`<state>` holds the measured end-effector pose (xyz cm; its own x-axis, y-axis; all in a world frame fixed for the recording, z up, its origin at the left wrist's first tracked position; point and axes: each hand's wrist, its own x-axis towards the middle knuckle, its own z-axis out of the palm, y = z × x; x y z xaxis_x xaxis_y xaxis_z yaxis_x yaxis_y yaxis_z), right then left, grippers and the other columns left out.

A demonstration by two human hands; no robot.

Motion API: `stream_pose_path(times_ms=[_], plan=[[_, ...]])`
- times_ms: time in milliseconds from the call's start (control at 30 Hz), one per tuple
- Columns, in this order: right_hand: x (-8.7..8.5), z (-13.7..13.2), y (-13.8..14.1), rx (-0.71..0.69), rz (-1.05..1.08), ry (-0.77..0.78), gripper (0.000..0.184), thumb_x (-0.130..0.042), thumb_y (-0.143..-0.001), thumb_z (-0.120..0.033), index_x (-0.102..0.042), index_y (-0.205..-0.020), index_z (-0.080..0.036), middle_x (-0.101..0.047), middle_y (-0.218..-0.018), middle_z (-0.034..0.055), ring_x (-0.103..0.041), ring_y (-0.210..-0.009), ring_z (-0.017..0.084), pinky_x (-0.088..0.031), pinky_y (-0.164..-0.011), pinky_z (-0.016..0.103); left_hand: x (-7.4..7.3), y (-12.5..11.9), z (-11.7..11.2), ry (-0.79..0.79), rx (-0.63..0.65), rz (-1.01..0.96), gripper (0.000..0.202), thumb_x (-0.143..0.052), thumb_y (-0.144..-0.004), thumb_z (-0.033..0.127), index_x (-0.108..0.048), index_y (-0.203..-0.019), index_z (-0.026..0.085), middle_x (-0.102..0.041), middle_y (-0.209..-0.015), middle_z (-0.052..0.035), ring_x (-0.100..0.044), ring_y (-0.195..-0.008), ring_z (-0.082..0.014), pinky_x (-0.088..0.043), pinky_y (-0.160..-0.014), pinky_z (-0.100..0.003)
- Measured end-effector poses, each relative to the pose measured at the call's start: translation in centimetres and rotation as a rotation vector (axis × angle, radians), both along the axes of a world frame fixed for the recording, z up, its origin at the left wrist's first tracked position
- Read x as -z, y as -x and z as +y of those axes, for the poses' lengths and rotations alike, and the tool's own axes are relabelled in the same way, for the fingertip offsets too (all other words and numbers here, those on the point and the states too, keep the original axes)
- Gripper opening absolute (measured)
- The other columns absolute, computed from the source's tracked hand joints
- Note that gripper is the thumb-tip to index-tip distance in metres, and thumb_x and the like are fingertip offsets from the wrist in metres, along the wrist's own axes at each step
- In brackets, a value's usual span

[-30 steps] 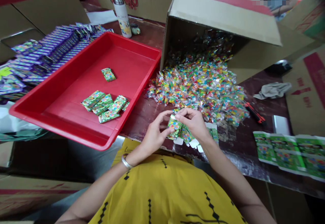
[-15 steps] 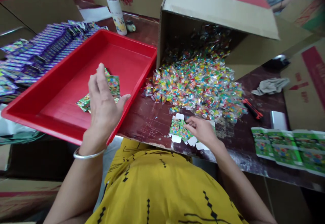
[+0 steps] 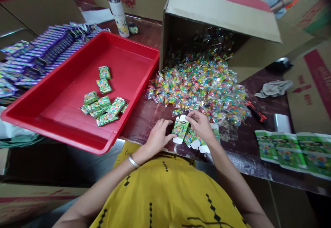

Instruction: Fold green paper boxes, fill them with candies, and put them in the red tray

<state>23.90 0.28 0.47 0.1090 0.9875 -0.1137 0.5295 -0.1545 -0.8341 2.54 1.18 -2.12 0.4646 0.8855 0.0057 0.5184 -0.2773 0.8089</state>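
Observation:
A small green printed carton [image 3: 180, 128] with white end flaps lies at the table's front edge. My right hand [image 3: 203, 126] pinches its upper white flap between thumb and fingers. On the carton's left side my left hand [image 3: 158, 135] is open, thumb and fingertips apart and close to the carton's edge; whether they touch it I cannot tell. More flat green cartons [image 3: 191, 136] lie overlapped under and beside my right hand, partly hidden by it. Behind both hands spreads a heap of clear-wrapped colourful candies [image 3: 201, 86].
A red tray [image 3: 59, 117] at left holds several closed green boxes [image 3: 104, 107]. The candies spill from a cardboard box [image 3: 222, 4] lying on its side. Right are a red-black cutter [image 3: 256, 112], a cloth [image 3: 274, 88] and green carton sheets [image 3: 289, 148]. A flask [image 3: 119, 18] stands behind.
My left hand has moved from above the red tray, right and down to the carton, uncovering the boxes in the tray. My right hand has shifted slightly and now pinches the carton's flap.

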Motion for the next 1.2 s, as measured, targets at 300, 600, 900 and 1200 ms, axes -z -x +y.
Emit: stream_pose_path(times_ms=[300,600,900,1200], plan=[[-3.6,-1.7,2.4,0.009,0.458,-0.113,0.017,-0.064,-0.089,-0.038,-0.06,-0.093,-0.022,-0.065,-0.069,-0.0014,-0.06,-0.053,0.013,-0.051,-0.052,0.026,-3.5,0.9,0.7,0.933,0.188,-0.811,0.036,-0.08,-0.073,0.041,-0.063,-0.093,0.016,-0.066,-0.087,-0.0039,-0.063,-0.077,-0.0152,-0.049,-0.073,-0.029],[-4.3,-3.8,3.2,-0.261,0.012,-0.232,0.039,-0.065,-0.089,-0.03,-0.06,-0.128,-0.029,-0.054,-0.074,-0.0031,-0.051,-0.063,0.014,-0.045,-0.064,0.029,-4.0,1.9,1.0,0.948,0.209,-0.864,0.054,-0.083,-0.069,0.04,-0.069,-0.116,0.017,-0.072,-0.109,-0.0119,-0.068,-0.093,-0.0231,-0.051,-0.082,-0.034],[-4.9,-2.5,2.6,-0.118,0.334,-0.04,0.027,-0.079,-0.076,-0.033,-0.059,-0.093,-0.023,-0.062,-0.072,-0.0038,-0.055,-0.059,0.012,-0.043,-0.054,0.023,-4.6,2.0,1.2,0.639,0.186,-0.576,0.025,-0.069,-0.084,0.036,-0.074,-0.098,0.015,-0.07,-0.085,-0.0015,-0.061,-0.077,-0.0151,-0.046,-0.072,-0.025],[-0.6,-2.8,6.4,0.196,0.349,-0.206,0.019,-0.067,-0.086,-0.04,-0.065,-0.086,-0.02,-0.066,-0.076,0.0004,-0.059,-0.066,0.016,-0.05,-0.064,0.029,-3.6,-0.3,-0.2,0.393,-0.328,-0.704,0.032,-0.077,-0.075,0.032,-0.067,-0.101,0.017,-0.068,-0.081,-0.0011,-0.062,-0.07,-0.0137,-0.051,-0.065,-0.024]])
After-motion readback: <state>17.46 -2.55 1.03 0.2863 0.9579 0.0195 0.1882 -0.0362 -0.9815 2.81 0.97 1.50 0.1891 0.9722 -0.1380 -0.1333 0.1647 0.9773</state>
